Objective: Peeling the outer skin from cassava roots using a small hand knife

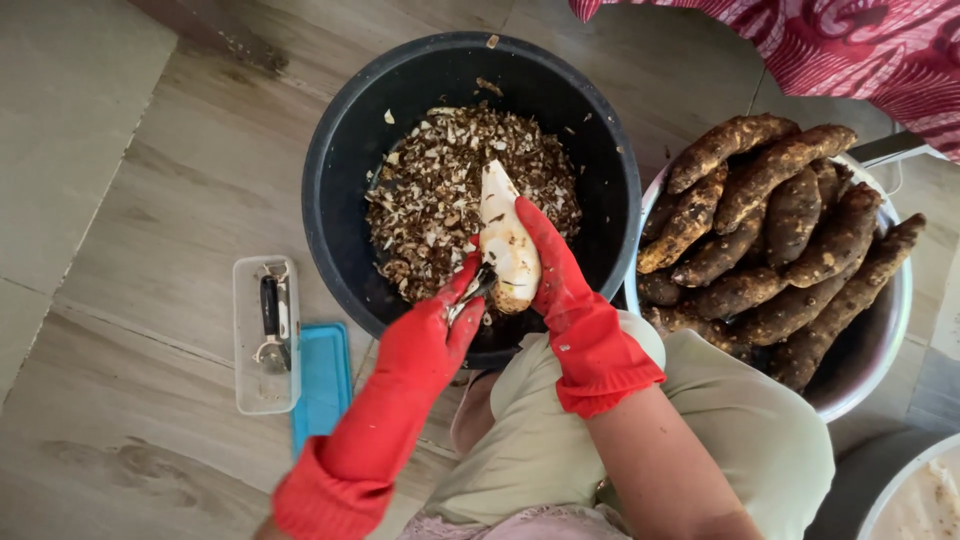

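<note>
Both of my hands wear red rubber gloves and work over a black round tub [335, 170]. My right hand [560, 285] grips a mostly peeled, pale root [505, 235], its pointed end aimed away from me. In my left hand [430, 340] is a small metal peeler [472, 290], with its blade against the root's near end. A layer of brown and white peelings [430, 190] covers the tub's bottom, under the root.
A metal bowl [897, 310] at the right is piled with several unpeeled brown roots [780, 230]. On the tiled floor to the left lie a clear plastic box [265, 335] holding a tool and a blue lid [325, 385]. Red patterned cloth [860, 45] hangs at top right; a white bowl's rim [885, 490] shows at bottom right.
</note>
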